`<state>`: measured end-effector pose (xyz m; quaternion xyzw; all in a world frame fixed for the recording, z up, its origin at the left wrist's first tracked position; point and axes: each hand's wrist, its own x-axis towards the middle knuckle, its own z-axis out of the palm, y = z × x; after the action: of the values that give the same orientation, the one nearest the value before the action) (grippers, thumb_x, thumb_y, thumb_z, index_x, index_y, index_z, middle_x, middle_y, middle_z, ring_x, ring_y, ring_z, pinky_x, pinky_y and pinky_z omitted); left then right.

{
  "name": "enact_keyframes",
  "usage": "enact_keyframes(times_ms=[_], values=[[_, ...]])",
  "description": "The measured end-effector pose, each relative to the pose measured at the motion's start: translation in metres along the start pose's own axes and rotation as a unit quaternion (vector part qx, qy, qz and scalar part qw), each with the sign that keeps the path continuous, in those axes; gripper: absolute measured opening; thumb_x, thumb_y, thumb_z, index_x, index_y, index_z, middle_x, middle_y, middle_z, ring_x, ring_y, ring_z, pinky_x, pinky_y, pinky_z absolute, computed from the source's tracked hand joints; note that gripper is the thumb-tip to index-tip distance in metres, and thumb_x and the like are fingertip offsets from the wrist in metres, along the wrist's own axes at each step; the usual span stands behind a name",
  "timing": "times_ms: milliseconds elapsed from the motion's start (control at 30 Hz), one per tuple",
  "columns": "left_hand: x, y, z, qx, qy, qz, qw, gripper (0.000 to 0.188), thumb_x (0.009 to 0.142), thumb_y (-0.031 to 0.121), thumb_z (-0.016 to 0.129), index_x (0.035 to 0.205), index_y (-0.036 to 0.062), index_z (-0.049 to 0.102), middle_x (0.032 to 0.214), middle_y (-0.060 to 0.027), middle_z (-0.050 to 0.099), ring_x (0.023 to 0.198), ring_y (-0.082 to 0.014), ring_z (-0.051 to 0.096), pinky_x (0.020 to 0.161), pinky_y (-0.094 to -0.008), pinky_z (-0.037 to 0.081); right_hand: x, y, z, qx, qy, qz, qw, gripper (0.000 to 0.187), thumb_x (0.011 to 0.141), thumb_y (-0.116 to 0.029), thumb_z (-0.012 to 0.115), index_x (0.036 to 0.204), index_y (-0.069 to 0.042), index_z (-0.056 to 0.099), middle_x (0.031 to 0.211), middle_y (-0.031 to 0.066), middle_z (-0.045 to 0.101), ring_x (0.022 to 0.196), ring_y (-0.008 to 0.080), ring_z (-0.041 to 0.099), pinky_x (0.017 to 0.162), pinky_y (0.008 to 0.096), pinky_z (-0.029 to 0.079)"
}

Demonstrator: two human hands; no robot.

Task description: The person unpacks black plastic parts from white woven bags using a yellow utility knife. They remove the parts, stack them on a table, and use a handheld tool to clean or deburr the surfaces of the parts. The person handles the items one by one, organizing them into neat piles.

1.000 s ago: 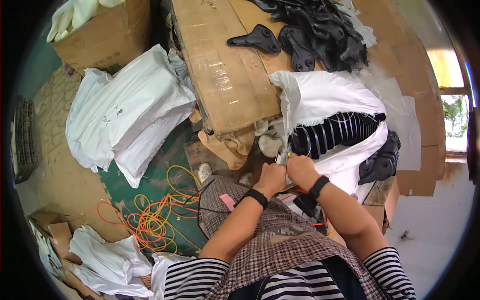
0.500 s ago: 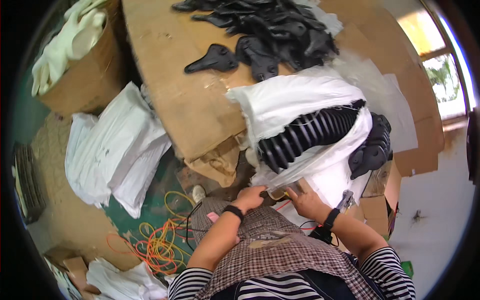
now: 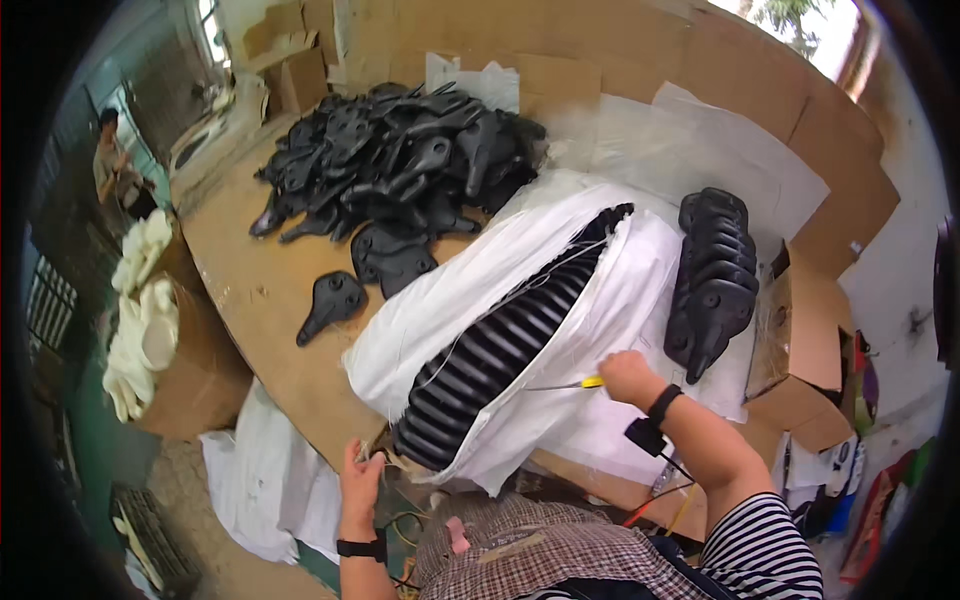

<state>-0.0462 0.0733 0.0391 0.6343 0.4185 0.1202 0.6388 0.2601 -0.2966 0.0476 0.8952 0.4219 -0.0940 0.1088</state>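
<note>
Daylight glares white through the upper-right window (image 3: pixel 828 38), with soft shadows, bent edges and a black fisheye rim.

No words or numbers could be read; the pale patch (image 3: pixel 512 541) on the near checked apron (image 3: pixel 575 550) was too blurry.

A bulging white sack (image 3: pixel 480 280) lies stretched out, gaping along its top in 1 long slit. Inside the sack, black ridged parts (image 3: pixel 500 360) sit packed in 1 close row. At the sack's right flank, 1 yellow-handled tool (image 3: pixel 592 382) points its thin shaft left; whether it touches the sack is unclear.
</note>
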Motion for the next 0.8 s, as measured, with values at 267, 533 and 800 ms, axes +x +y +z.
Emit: enact_keyframes(times_ms=[267,533,800], values=[[0.115,0.146,0.125,0.348,-0.135,0.358,0.856,0.046,0.074,0.025,0.071,0.112,0.0011,0.061,0.118,-0.0198,0.059,0.112,-0.0343,0.053,0.097,-0.0402,0.041,-0.003,0.058,-0.018,0.408,0.404,0.142,0.806,0.034,0.073,-0.009,0.069,0.106,-0.006,0.062,0.081,0.0146,0.064,0.074,0.0344,0.063,0.067,0.0406,0.049],[0.151,0.190,0.286,0.637,-0.110,0.347,0.679,0.066,0.064,0.038,0.079,0.112,0.0037,0.048,0.109,-0.0170,0.053,0.106,-0.0382,0.051,0.084,-0.0483,0.047,0.083,0.011,-0.065,0.414,0.297,0.380,0.772,0.045,0.075,-0.013,0.068,0.118,-0.009,0.057,0.084,0.0175,0.065,0.071,0.0363,0.063,0.066,0.0443,0.049],[0.254,0.231,0.269,0.442,-0.146,0.414,0.783,0.015,0.068,0.007,0.060,0.079,0.0020,0.068,0.073,-0.0184,0.066,0.071,-0.0335,0.065,0.068,-0.0409,0.052,0.002,0.074,-0.032,0.359,0.507,0.412,0.667,0.037,0.071,0.001,0.059,0.108,-0.005,0.059,0.091,0.0192,0.064,0.084,0.0341,0.064,0.074,0.0362,0.049]])
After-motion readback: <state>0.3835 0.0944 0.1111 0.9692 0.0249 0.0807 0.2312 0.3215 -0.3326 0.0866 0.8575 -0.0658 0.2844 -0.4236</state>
